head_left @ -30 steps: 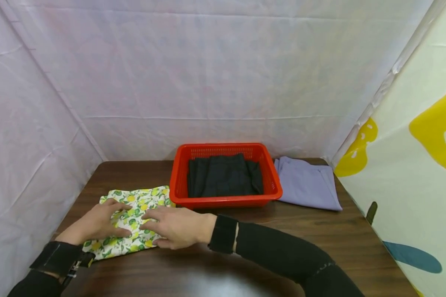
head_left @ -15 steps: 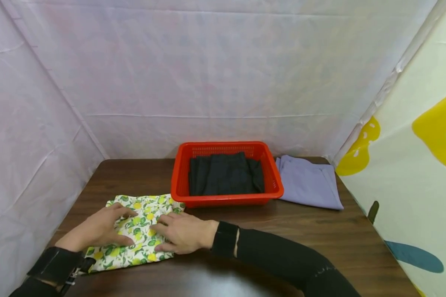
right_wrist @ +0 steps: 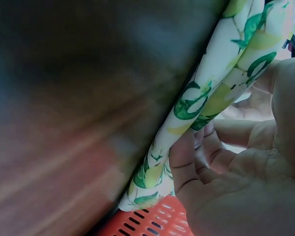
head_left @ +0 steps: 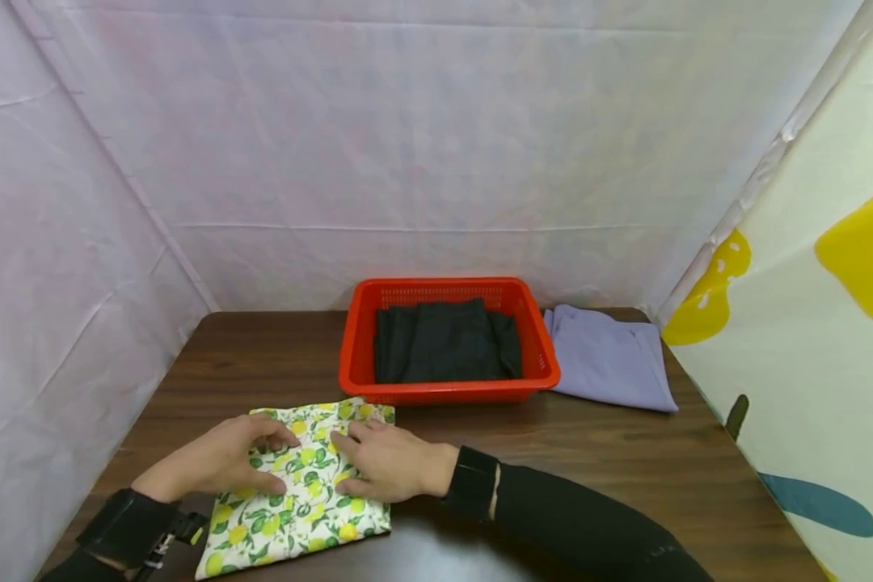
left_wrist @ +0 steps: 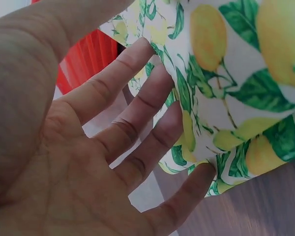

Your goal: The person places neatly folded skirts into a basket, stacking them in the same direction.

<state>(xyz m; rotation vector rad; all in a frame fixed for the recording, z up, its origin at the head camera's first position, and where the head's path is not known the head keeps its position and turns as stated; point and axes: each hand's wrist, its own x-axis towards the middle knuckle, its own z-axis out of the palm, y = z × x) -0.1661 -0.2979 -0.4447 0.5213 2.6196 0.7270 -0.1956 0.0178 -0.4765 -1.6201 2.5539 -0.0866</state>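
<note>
A folded white cloth with a lemon-and-leaf print (head_left: 301, 509) lies flat on the table in front of the red basket. On its left side, my left hand (head_left: 221, 461) has fingers spread and thumb apart. The left wrist view shows those fingers (left_wrist: 152, 132) nearly straight, their tips at the layered edge of the lemon-print cloth (left_wrist: 236, 103). My right hand (head_left: 396, 465) rests on the cloth's right part, fingers extended leftward. Seen in the right wrist view, the right hand's fingers (right_wrist: 184, 164) touch the folded edge of the cloth (right_wrist: 191, 98).
A red plastic basket (head_left: 451, 394) stands at the back middle, holding folded dark cloth (head_left: 447, 343). To its right lies a folded lavender cloth (head_left: 611, 360). The brown wooden table (head_left: 589, 453) meets white sheeting (head_left: 436, 145) behind and at the left.
The lemon-print cloth has slid right and toward me, turning slightly, with both hands moving along on it. The basket and the lavender cloth stay in place.
</note>
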